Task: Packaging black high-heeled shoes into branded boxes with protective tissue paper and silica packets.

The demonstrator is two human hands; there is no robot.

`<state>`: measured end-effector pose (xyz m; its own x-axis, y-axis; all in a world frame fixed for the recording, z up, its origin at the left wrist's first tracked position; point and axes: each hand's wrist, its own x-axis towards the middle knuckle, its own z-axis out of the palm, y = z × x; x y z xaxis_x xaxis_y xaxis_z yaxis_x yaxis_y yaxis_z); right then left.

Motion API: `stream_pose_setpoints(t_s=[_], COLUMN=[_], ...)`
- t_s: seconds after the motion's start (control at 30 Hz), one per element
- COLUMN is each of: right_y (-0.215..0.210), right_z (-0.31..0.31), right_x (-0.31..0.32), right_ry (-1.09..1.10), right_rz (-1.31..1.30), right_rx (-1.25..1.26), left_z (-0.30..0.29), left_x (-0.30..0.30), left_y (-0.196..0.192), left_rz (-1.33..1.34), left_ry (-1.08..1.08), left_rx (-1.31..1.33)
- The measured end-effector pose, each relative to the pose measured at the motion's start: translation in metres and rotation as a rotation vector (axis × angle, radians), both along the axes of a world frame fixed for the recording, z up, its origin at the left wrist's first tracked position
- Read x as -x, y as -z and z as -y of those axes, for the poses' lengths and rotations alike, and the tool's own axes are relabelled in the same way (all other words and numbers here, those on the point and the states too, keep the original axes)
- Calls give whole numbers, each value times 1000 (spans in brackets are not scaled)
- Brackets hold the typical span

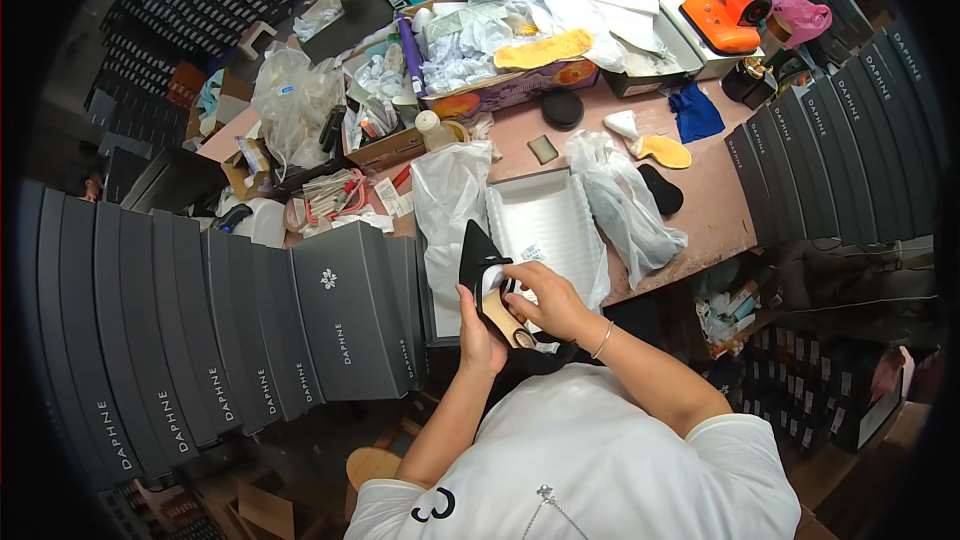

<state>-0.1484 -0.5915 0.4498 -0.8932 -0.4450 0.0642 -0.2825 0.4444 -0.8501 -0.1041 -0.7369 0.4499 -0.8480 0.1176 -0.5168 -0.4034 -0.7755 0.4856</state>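
Note:
A black pointed-toe shoe point(476, 248) with a beige insole is held in front of my chest, its toe pointing away from me. My left hand point(481, 342) is closed round its left side and underside. My right hand point(552, 304) has bent fingers at the shoe's right edge, near a dark strap and something white inside the opening; the fingertips are partly hidden. Just beyond lies an open shoebox with white lining paper point(543, 215). White tissue point(447, 195) hangs over its left side, and a wrapped bundle in thin white covering point(632, 215) lies on its right.
Stacked dark grey shoeboxes flank me at left point(345, 330) and right point(815, 155). Across the pink tabletop point(715, 200) are a carton of crumpled paper point(500, 90), a round black tin point(562, 110), yellow insoles point(664, 151), a blue cloth point(695, 114) and an orange device point(722, 25).

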Motion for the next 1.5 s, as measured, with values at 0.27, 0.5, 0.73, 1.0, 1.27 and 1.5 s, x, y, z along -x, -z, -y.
stream_pose_setpoints(t_s=[0.27,0.5,0.73,1.0,1.27,1.5], right_y=[-10,18,-1,0,6,8], right_z=[-4,11,4,10,5,-40], right_x=[10,6,9,6,18,55], right_ry=[-227,-251,-232,-105,-160,-87], right_rz=[720,934,476,329,168,-44], right_rx=[325,683,301,321,34,-265], left_z=[-14,-12,-1,-14,-14,31], left_x=[-14,-26,-29,-19,-1,19], left_y=[36,25,30,47,17,27], left_rz=[-248,-246,-86,-34,129,311], left_ry=[-154,-149,-171,-221,-95,-59], left_rx=[847,980,432,378,252,274])
